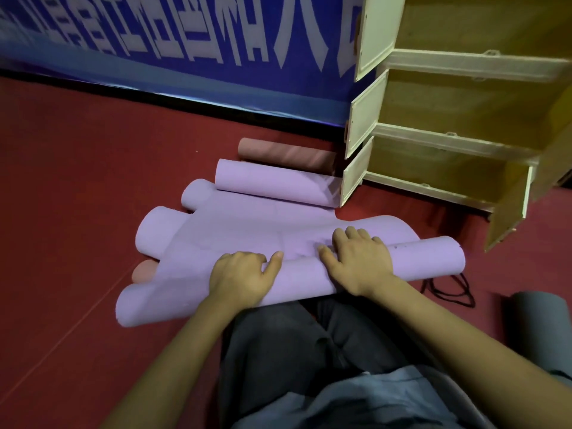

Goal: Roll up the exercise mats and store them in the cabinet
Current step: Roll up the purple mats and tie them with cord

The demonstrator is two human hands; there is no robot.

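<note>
The person wears dark grey fabric trousers (297, 345) with creased folds and a grey-blue fabric top (365, 400). Both forearms are bare to the wrists; the left hand (238, 278) and right hand (359, 261) are ungloved.

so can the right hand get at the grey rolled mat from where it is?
Probably yes. The grey mat lies on the floor just right of the right hand, with only a black cord between them; the hand must let go of the purple mat first.

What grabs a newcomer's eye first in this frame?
Both hands, the left hand and the right hand, press on a half-rolled purple mat on the red floor at centre. Behind it lie more rolled mats, purple and pink. At upper right stands an open cabinet with bare shelves.
</note>
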